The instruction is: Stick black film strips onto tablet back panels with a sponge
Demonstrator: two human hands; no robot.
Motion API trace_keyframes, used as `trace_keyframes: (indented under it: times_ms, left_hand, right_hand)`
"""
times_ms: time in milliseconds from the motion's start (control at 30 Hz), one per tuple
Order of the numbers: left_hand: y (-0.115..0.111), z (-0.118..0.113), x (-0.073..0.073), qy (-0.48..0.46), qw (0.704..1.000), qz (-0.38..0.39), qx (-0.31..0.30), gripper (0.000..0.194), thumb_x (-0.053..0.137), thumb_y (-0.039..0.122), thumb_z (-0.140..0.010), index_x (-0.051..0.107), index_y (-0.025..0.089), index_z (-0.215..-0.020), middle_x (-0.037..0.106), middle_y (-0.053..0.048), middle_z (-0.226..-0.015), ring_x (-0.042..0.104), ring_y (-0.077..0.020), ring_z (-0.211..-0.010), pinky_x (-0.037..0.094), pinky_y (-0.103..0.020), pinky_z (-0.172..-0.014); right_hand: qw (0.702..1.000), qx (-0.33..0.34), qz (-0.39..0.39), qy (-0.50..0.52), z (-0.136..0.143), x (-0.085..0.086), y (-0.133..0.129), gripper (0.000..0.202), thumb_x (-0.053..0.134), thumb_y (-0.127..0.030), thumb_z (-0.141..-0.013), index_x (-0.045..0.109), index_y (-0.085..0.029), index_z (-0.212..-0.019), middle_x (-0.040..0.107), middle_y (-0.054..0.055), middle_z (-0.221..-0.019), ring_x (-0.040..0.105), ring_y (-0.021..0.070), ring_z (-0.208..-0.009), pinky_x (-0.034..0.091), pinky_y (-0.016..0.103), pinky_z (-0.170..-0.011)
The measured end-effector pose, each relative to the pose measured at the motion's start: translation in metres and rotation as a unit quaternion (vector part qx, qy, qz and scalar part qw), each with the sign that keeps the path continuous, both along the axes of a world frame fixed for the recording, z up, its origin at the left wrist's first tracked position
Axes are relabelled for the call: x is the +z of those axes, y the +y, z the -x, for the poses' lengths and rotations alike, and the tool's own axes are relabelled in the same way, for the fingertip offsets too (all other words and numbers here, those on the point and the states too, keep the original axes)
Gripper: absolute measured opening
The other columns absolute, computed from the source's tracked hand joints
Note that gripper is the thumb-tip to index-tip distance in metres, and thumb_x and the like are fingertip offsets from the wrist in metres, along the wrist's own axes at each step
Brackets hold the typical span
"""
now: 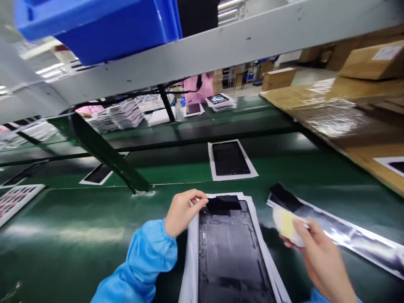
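Observation:
A black tablet housing (232, 252) lies in front of me on a stack of white sheets (190, 256). Across its top end is a black film strip (224, 203). My left hand (184, 211), in a blue sleeve, pinches the strip's left corner between thumb and finger. To the right of the housing, my right hand (320, 248) grips a small white and yellow pad (287, 225), slightly blurred and held above the bench. Beyond that hand lies a long silvery strip of sheets (350, 233) with a black film piece (285, 198) on its far end.
Another tablet housing (230, 158) on white paper lies farther back on the green belt (176, 168). A green post (107, 153) rises left of me under a grey beam (252, 42) carrying a blue bin (116, 31). Cardboard (347, 113) covers the right side. A person in pink (196, 89) is behind.

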State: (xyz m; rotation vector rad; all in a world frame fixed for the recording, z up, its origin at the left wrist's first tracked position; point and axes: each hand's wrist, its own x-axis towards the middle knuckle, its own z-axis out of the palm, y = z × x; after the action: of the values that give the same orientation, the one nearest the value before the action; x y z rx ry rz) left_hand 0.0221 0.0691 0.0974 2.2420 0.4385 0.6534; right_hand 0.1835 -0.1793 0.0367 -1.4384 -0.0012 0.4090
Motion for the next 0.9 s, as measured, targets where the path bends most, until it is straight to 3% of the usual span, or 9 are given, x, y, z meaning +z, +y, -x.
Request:
trace_keyframes:
  times_ms: [133, 233, 467, 567, 700, 800, 900]
  left_hand:
    - [0.014, -0.009, -0.015, 0.044, 0.991, 0.122, -0.007, 0.025, 0.062, 0.034, -0.081, 0.071, 0.016, -0.096, 0.066, -0.002, -0.071, 0.054, -0.0119, -0.057, 0.044, -0.021, -0.056]
    - [0.019, -0.012, -0.021, 0.075, 0.984, 0.159, -0.025, 0.03, 0.06, 0.035, -0.08, 0.072, 0.016, -0.099, 0.066, -0.003, -0.074, 0.053, -0.0121, -0.059, 0.043, -0.021, -0.057]
    - [0.028, -0.022, -0.029, 0.173, 0.969, 0.161, -0.067, 0.03, 0.059, 0.036, -0.08, 0.074, 0.015, -0.096, 0.068, -0.004, -0.076, 0.053, -0.0137, -0.061, 0.042, -0.022, -0.059]
    - [0.03, -0.026, -0.032, 0.197, 0.962, 0.171, -0.082, 0.032, 0.058, 0.036, -0.08, 0.074, 0.014, -0.098, 0.068, -0.005, -0.076, 0.053, -0.0136, -0.06, 0.042, -0.023, -0.059]
    - [0.03, -0.029, -0.034, 0.207, 0.957, 0.18, -0.089, 0.034, 0.058, 0.037, -0.08, 0.074, 0.014, -0.099, 0.066, -0.004, -0.073, 0.051, -0.0134, -0.059, 0.04, -0.023, -0.058]
    - [0.029, -0.029, -0.035, 0.212, 0.957, 0.176, -0.089, 0.035, 0.057, 0.038, -0.08, 0.074, 0.014, -0.099, 0.065, -0.004, -0.072, 0.049, -0.0132, -0.059, 0.039, -0.022, -0.057]
    - [0.028, -0.029, -0.035, 0.214, 0.959, 0.164, -0.09, 0.035, 0.057, 0.039, -0.08, 0.075, 0.015, -0.098, 0.066, -0.004, -0.074, 0.048, -0.0129, -0.059, 0.037, -0.022, -0.056]
  right_hand:
    - [0.981, -0.006, -0.074, 0.182, -0.01, -0.01, 0.013, 0.038, 0.085, -0.035, -0.049, 0.065, -0.02, -0.078, 0.063, 0.002, -0.075, 0.06, 0.0165, -0.053, 0.05, 0.017, -0.038]
    - [0.965, -0.014, -0.117, 0.234, -0.011, -0.016, 0.014, 0.046, 0.089, -0.025, -0.043, 0.064, -0.022, -0.082, 0.064, 0.0, -0.079, 0.061, 0.0155, -0.058, 0.054, 0.017, -0.042]
    - [0.976, 0.007, -0.129, 0.176, -0.004, 0.003, 0.029, 0.051, 0.097, -0.03, -0.038, 0.064, -0.018, -0.076, 0.065, 0.004, -0.09, 0.055, 0.0143, -0.065, 0.05, 0.016, -0.043]
    - [0.977, 0.041, -0.144, 0.152, 0.001, 0.009, 0.042, 0.045, 0.095, -0.035, -0.045, 0.063, -0.016, -0.07, 0.056, 0.0, -0.07, 0.041, 0.0081, -0.05, 0.039, 0.015, -0.038]
    - [0.984, 0.11, -0.121, 0.077, 0.009, 0.009, 0.058, 0.037, 0.083, -0.043, -0.064, 0.057, -0.017, -0.063, 0.032, -0.007, -0.048, 0.026, 0.008, -0.042, 0.026, 0.019, -0.037]
    - [0.989, 0.126, -0.07, 0.023, 0.014, 0.004, 0.066, 0.037, 0.075, -0.048, -0.07, 0.064, -0.018, -0.088, 0.049, -0.002, -0.06, 0.032, 0.0104, -0.042, 0.024, 0.021, -0.037]
    - [0.989, 0.123, -0.015, -0.075, 0.017, -0.001, 0.07, 0.04, 0.07, -0.047, -0.075, 0.063, -0.02, -0.105, 0.063, 0.004, -0.085, 0.052, 0.0174, -0.057, 0.038, 0.023, -0.042]
